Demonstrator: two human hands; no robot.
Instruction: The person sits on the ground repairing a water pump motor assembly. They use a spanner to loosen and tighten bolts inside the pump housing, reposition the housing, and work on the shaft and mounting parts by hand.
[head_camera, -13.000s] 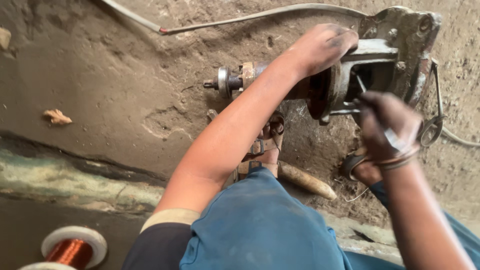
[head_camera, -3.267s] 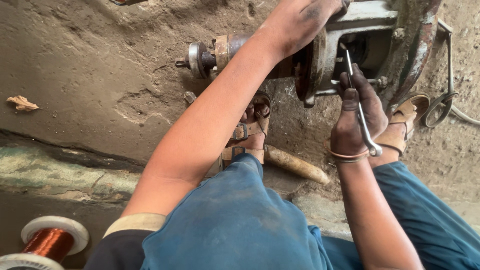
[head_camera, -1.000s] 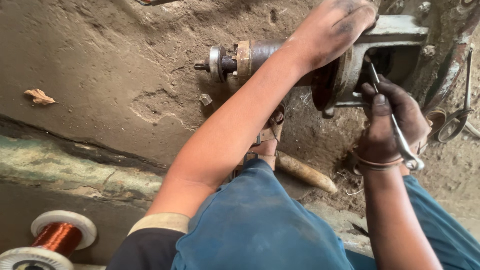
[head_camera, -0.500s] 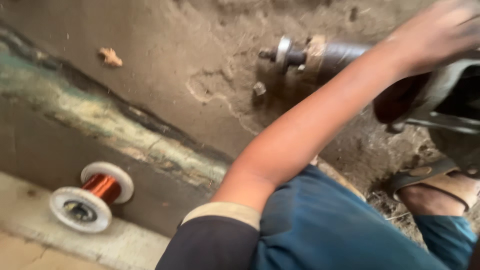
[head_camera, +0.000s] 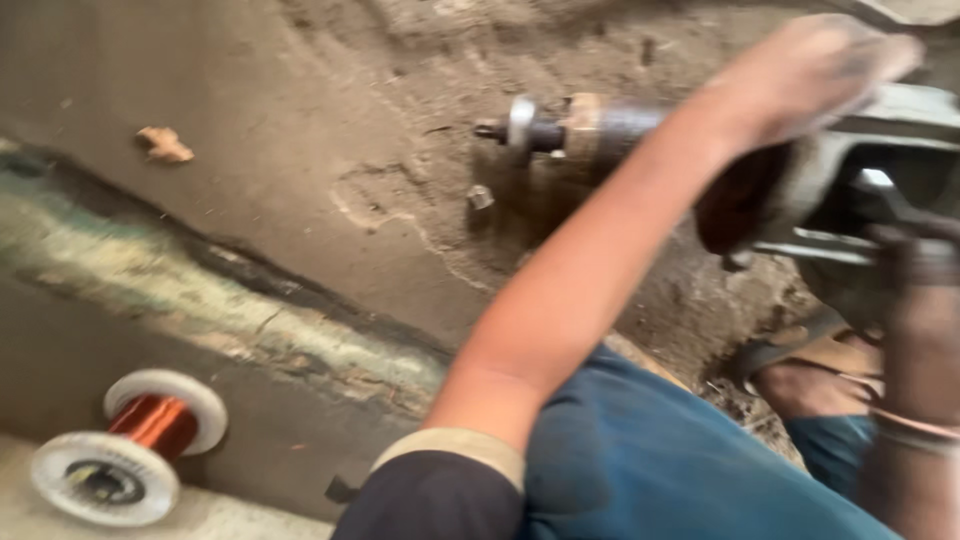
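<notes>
The motor (head_camera: 800, 190) lay on its side on the dirt floor (head_camera: 330, 120), its long axis running left to right and its shaft (head_camera: 560, 128) pointing left. The left hand (head_camera: 815, 65) rested flat over the motor's top, fingers spread, gripping nothing else. The right hand (head_camera: 915, 270), blurred beside the motor's housing, was curled around a spanner (head_camera: 815, 248). A copper wire spool (head_camera: 125, 450) lay well left of the motor, past a raised ledge (head_camera: 200, 290). Compared with half a second earlier, the view had shifted slightly, with the spool lower and the shaft nearer the centre.
</notes>
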